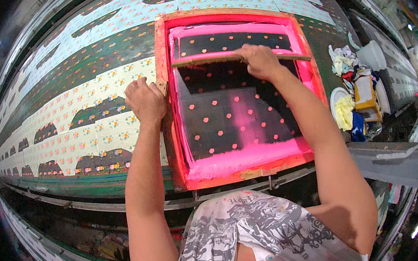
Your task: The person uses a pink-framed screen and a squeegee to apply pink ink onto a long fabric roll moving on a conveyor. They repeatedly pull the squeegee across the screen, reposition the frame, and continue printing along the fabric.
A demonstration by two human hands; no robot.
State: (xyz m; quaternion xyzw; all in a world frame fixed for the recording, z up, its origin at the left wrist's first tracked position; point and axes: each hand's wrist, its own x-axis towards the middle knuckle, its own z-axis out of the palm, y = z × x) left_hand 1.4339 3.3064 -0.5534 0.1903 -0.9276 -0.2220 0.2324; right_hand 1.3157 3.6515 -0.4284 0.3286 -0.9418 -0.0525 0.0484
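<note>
A wooden-framed printing screen [169,134], its edges smeared bright pink, lies on the long printing table. Its dark mesh [207,115] carries rows of small pinkish dots and a pink streak. My right hand [260,62] grips the long, narrow squeegee [203,61] near its middle. The blade spans the screen crosswise in its far part, with pink ink along it. My left hand [146,101] is closed at the left rail of the screen, thumb by a small wooden piece there; its fingertips are partly hidden. Thick pink ink [251,155] lies along the near end of the mesh.
Cream flower-printed fabric pieces [110,84] cover the table to the left, with pale blue ones [124,18] farther back. To the right sit a white tub [371,56], rags [345,111] and a yellow-and-white box [364,92]. A metal rail [76,204] runs along the near edge.
</note>
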